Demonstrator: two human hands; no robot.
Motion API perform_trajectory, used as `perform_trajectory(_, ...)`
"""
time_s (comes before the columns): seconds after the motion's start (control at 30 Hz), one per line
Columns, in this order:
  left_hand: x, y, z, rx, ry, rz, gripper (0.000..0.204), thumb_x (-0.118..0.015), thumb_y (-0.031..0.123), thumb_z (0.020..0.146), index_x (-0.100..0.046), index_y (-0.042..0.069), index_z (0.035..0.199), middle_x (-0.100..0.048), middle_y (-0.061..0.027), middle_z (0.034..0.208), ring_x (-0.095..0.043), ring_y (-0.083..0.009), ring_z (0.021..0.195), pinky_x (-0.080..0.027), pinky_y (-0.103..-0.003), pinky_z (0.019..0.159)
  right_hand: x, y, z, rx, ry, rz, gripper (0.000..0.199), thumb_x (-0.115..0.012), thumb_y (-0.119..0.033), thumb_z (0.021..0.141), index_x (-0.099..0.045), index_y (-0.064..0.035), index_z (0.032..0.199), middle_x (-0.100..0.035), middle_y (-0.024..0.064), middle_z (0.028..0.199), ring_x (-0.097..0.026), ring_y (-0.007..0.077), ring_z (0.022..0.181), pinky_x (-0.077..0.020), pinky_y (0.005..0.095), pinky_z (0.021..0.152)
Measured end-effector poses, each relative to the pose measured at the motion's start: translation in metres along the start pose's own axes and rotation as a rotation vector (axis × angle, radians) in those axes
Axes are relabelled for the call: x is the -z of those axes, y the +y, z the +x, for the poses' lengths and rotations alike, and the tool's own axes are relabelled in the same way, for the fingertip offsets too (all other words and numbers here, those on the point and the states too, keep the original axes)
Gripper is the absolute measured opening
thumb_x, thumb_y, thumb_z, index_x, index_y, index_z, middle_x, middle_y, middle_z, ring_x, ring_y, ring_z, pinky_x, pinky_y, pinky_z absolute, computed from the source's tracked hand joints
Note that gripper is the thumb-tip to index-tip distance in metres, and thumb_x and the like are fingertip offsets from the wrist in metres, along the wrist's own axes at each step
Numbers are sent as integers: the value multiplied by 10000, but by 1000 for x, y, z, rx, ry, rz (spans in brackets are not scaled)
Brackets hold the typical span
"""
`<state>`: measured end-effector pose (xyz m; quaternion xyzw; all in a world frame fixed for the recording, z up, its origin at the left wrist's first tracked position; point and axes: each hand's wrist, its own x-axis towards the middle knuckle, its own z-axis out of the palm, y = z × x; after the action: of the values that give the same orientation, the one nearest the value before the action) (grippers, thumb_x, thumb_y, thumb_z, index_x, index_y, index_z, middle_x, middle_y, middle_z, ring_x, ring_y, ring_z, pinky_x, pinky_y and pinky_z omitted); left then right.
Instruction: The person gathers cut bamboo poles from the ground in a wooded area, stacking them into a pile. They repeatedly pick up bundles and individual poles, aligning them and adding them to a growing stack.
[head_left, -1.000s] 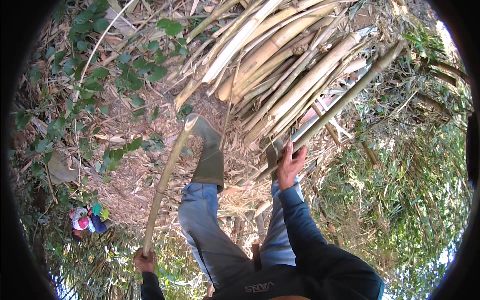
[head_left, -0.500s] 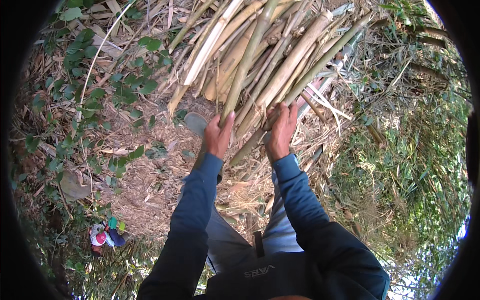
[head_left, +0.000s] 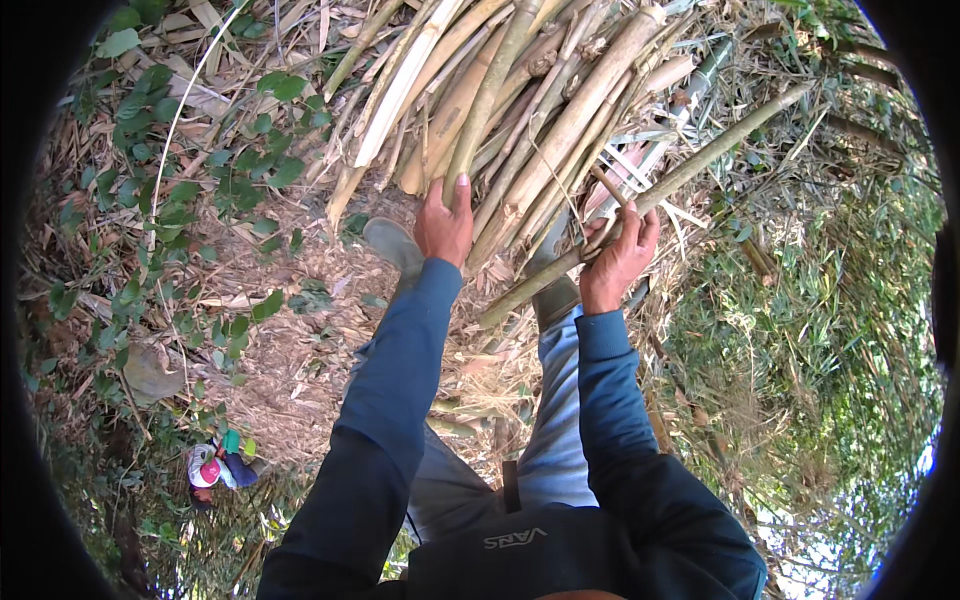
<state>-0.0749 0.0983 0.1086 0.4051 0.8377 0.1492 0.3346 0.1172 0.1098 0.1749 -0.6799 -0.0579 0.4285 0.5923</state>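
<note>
A heap of cut bamboo poles (head_left: 585,120), tan and greenish, lies in front of me with its near ends toward my feet. My left hand (head_left: 443,225) is closed round the near end of a greenish bamboo pole (head_left: 492,88) on top of the heap. To the right, my right hand (head_left: 620,258) grips a slimmer green bamboo stick (head_left: 735,135). That stick slants from near my right boot up to the far right, apart from the heap. A short side stub shows close to my right fingers, which partly hide the stick.
My boots (head_left: 392,243) stand at the heap's near end on ground strewn with dry leaves and bamboo sheaths. Leafy vines (head_left: 240,170) grow at the left. Thick bamboo foliage (head_left: 800,330) fills the right. Another person (head_left: 222,465) appears small at the lower left.
My right hand has moved right with the green bamboo stick, drawing it off the heap's right side. My left hand has shifted slightly up, still holding its pole.
</note>
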Motion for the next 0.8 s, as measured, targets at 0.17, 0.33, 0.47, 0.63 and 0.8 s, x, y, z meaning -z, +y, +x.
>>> perform_trajectory(0.17,-10,-31,5,-123,-110,17,603,-440,456,950,-445,-17,1325,-489,-267,1288,-510,-395,1142,-380,-450,996,-2,-4,-1,-15,-157,-106,255,-622,-109,895,-512,-12,1103,-611,59,843,-585,132,585,-530,266,518)
perform_trajectory(0.33,38,9,-61,76,-823,-624,543,-461,389,964,-444,-14,1328,-573,-184,1158,-551,-252,1081,-415,-368,962,-34,20,4,-120,-318,-51,296,-610,-203,910,-555,-39,1149,-623,48,880,-598,124,766,-501,243,658)
perform_trajectory(0.47,54,10,-66,198,-874,-590,490,-513,302,957,-453,-16,1325,-611,-176,1053,-579,-196,1019,-439,-325,926,-50,42,9,-367,-536,96,381,-571,-206,940,-528,-34,1277,-637,75,1027,-592,142,934,-494,263,815)
perform_trajectory(0.63,33,-10,-46,-282,-99,-82,452,-542,203,921,-472,33,1333,-596,-204,1086,-571,-336,961,-438,-422,883,-54,56,29,-310,-427,-174,555,-503,-389,966,-407,-43,1389,-480,154,1330,-556,218,1053,-486,335,853)
perform_trajectory(0.8,-13,-40,17,-155,-122,347,523,-578,198,885,-427,99,1376,-476,-157,1263,-422,-334,1206,-336,-423,1020,3,82,39,-390,-348,-346,494,-517,-364,955,-474,-25,1311,-527,135,1248,-568,180,986,-497,307,809)
